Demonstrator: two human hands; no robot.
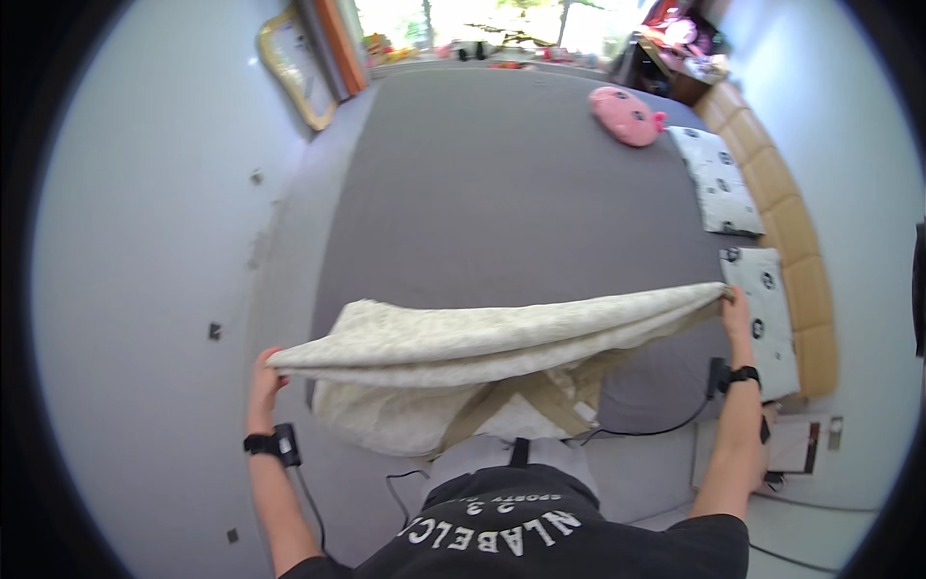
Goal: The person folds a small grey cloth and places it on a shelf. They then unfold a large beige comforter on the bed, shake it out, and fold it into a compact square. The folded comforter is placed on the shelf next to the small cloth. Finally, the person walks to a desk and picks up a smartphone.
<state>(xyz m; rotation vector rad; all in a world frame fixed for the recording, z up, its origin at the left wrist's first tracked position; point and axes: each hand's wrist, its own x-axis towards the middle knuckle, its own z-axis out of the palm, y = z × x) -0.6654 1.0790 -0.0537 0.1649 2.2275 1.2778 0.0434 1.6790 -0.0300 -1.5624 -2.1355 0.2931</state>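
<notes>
A cream-coloured cloth with tan bands, perhaps a blanket or bed cover (pixel 463 336), is stretched between my two hands across the near end of the bed. My left hand (pixel 266 380) grips one end of it, out past the left side of the mattress. At the opposite end, my right hand (pixel 733 315) pinches a corner beside the nearer pillow. Long folds run along the pulled edge. The rest of the cloth hangs down in front of my body, its tan bands and a small white tag showing. Beneath it lies the grey bed sheet (pixel 506 188).
Two white patterned pillows (pixel 723 181) lie along the tan padded headboard (pixel 788 217). A pink plush toy (pixel 626 116) rests at the far right of the bed. On the left, a gold-framed mirror (pixel 296 69) leans by the wall. Black cables (pixel 651 433) trail from both wrist devices.
</notes>
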